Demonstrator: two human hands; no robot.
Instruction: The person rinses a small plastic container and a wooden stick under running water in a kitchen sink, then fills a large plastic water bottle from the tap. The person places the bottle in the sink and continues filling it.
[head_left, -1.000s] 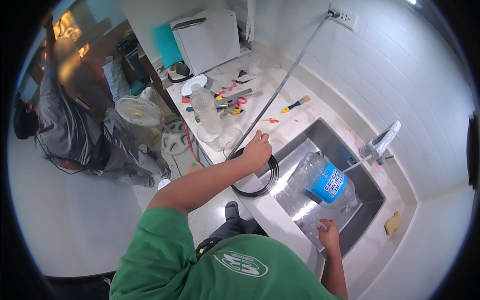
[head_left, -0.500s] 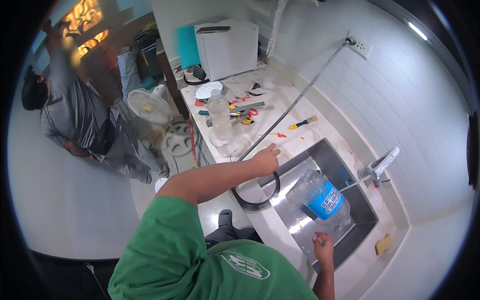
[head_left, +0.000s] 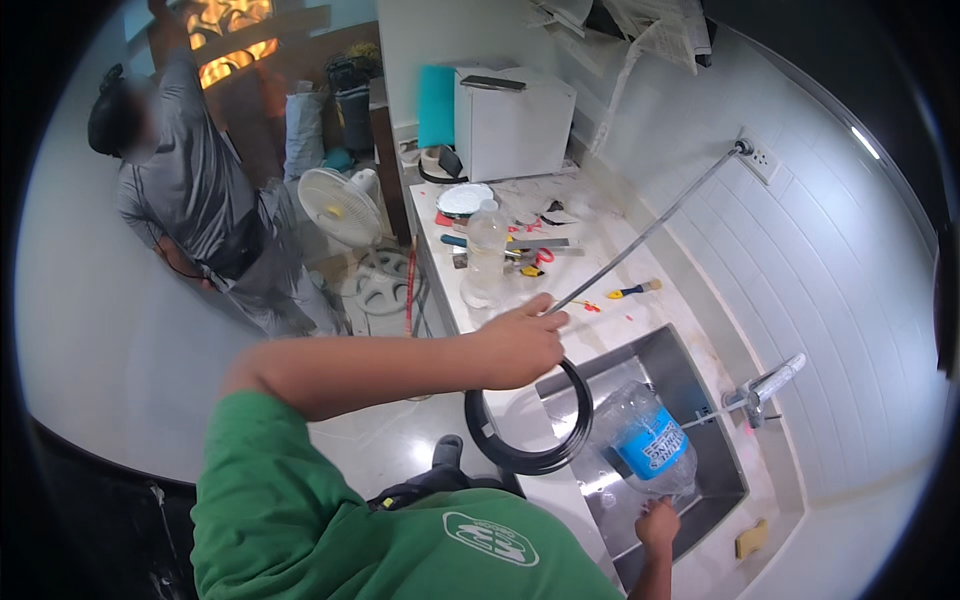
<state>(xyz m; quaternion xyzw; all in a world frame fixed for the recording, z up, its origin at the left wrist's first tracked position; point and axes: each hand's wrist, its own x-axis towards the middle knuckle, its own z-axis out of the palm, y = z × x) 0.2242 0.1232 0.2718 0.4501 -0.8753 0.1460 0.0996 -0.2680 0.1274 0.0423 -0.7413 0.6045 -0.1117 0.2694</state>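
My left hand (head_left: 525, 343) is closed around a dark cable, part of which hangs below it as a black coil (head_left: 530, 460) over the counter's front edge. From that hand the cable (head_left: 650, 232) runs taut up to the wall outlet (head_left: 760, 155). In the steel sink (head_left: 612, 505) lies a large clear plastic bottle (head_left: 652, 440) with a blue label. My right hand (head_left: 657, 524) has its fingers closed at the bottle's near end. A thin pale line, water or a tube, runs from the faucet (head_left: 765, 388) towards the bottle.
Left along the counter stand another clear bottle (head_left: 486, 255), a white lid (head_left: 466, 200), several hand tools and a white box (head_left: 515, 125). A paintbrush (head_left: 635, 289) lies behind the sink, a sponge (head_left: 751, 539) at its right. A fan (head_left: 342, 207) and another person (head_left: 195, 175) are at far left.
My head view has shifted, so the scene sits lower and further right. My left hand has come nearer, lifting the coil. My right hand has moved up to the bottle's near end.
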